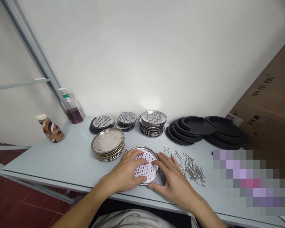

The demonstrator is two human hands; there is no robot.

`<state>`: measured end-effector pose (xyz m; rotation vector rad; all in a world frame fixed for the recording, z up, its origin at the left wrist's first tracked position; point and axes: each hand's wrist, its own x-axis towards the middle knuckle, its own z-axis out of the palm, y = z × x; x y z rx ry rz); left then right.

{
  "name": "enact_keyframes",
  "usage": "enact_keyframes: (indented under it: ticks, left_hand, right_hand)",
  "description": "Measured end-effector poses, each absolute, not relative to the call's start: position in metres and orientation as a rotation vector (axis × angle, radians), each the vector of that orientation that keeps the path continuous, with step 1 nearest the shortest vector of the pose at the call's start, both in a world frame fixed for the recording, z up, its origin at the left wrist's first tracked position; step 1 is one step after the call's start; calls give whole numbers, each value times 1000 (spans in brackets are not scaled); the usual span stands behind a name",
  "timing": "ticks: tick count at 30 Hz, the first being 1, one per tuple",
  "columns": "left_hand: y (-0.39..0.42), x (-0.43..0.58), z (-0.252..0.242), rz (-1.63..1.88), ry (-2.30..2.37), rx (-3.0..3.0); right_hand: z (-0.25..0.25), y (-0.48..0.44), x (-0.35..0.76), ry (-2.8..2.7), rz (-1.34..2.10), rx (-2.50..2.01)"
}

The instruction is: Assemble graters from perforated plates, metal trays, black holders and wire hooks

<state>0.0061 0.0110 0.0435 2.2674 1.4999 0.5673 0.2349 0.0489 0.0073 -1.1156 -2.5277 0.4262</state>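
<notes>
Two hands on one disc: where's the weak spot?

The disc (146, 164) itself. It's a perforated round with a steel rim, lying flat on the table (71, 161) between the plain stack (108, 145) and the wire clips (192, 169). Nothing visible pins it down, so a sideways push could make it skate.

And those clips?

They're a risk too. The right hand (173, 180) sits just beside the loose heap, so a careless sweep could scatter it. The small rings (166, 149) nearby could roll away as well.

How do the hands sit?

Both lie palm down, with the forearms angling in from the near table edge. The left hand (125, 171) rests across the disc's left side, fingers slightly spread, thumb toward the far rim. The right hand's fingers are spread over the other side, and its thumb curls down by the near rim.

Any pinching?

None that I can see; they look laid on rather than clamped.

Anything else?

The plain stack is close to the left hand, and its layers sit slightly offset, so a knock could slide them. Pale color shows through the holes, but I can't tell what it is.
</notes>
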Motion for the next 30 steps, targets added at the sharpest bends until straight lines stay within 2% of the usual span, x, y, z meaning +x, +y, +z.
enact_keyframes:
  ticks: [8, 12, 16, 20, 25, 30]
  left_hand:
    - [13, -2, 39, 486, 1429, 2234]
    - [8, -6, 35, 571, 1418, 2266]
    - [-5, -14, 26, 745, 1610, 2209]
    - [-19, -18, 12, 775, 1804, 2172]
    - [-25, -14, 5, 781, 1858, 2282]
    - [-27, -13, 6, 766, 1833, 2246]
  right_hand:
    - [3, 50, 235, -2485, 427, -1106]
    - [2, 49, 236, -2475, 422, -1097]
    - [3, 47, 236, -2457, 436, -1080]
    - [6, 49, 236, -2404, 455, -1090]
    - [13, 56, 231, -2328, 393, -1141]
    - [16, 54, 215, -2463, 374, -983]
